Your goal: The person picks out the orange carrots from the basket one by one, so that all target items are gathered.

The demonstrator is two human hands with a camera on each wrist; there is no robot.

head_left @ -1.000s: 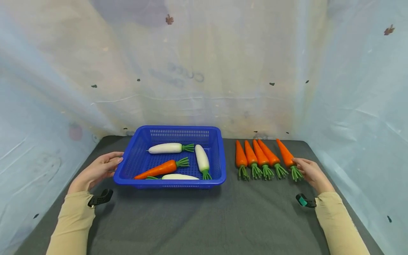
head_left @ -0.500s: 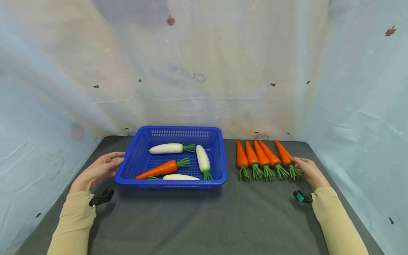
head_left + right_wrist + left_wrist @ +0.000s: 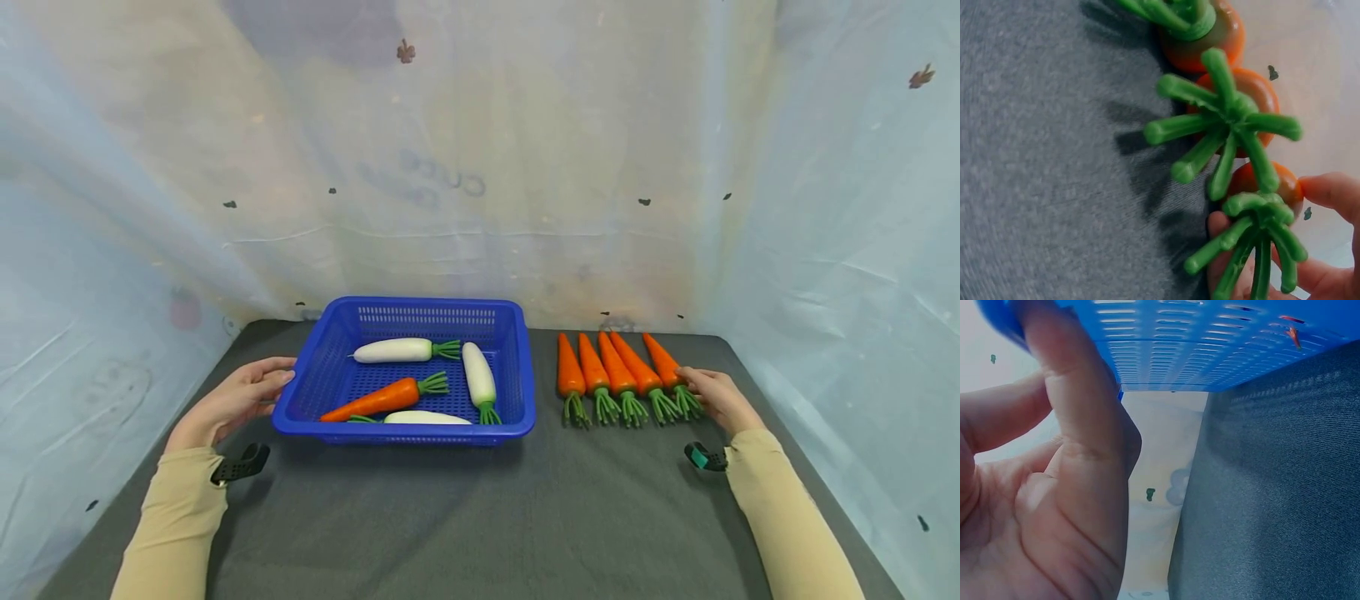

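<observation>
At the left, my left hand [image 3: 231,402] grips the left rim of a blue plastic basket [image 3: 405,429]; up close, the left wrist view has a finger against the basket's slotted wall [image 3: 1166,347]. An orange carrot [image 3: 386,400] with green stalks lies inside, along with three white radishes, one of them a long radish [image 3: 393,350] at the back. Over on the right, my right hand [image 3: 720,400] pinches the rightmost carrot [image 3: 663,360] between thumb and fingers near its stalk end. In the right wrist view the fingers sit on both sides of that carrot [image 3: 1288,187].
Several carrots lie side by side left of the held one, tips toward the back, including the leftmost carrot [image 3: 570,365]. A dark grey cloth [image 3: 450,517] covers the table. Pale plastic sheeting [image 3: 480,167] hangs behind and along both sides.
My right hand has slid its carrot leftward, closing the gap to the row of carrots. The left hand stays on the basket rim, and the basket keeps its place.
</observation>
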